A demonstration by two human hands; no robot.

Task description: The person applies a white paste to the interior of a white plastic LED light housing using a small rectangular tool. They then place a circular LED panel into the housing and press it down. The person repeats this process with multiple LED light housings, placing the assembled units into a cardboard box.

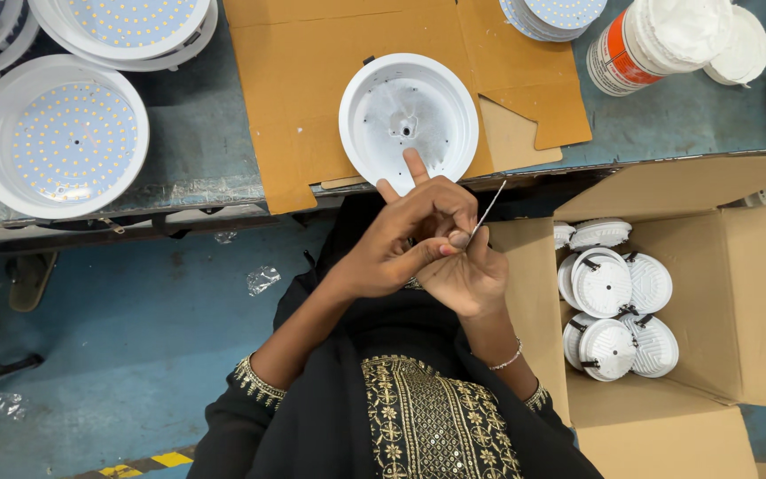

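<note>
**Inspector:** Head view. State hand positions.

**Me:** My left hand [392, 244] and right hand [463, 270] are pressed together just near of the bench edge. Both pinch one thin metal strip [489, 208], which sticks up and to the right from between my fingertips. Whether anything else is enclosed in my hands, I cannot tell.

**Inspector:** Handling properties?

**Me:** I judge the strip light, springy and easily bent. Grip at its base, where my thumbs meet, not at the free tip.

**Inspector:** Surroundings?

**Me:** An empty white round housing [408, 120] lies on cardboard [303, 71] just beyond my hands. Housings fitted with dotted light panels [59, 137] sit far left. A carton [755, 293] of finished white units stands at right.
</note>
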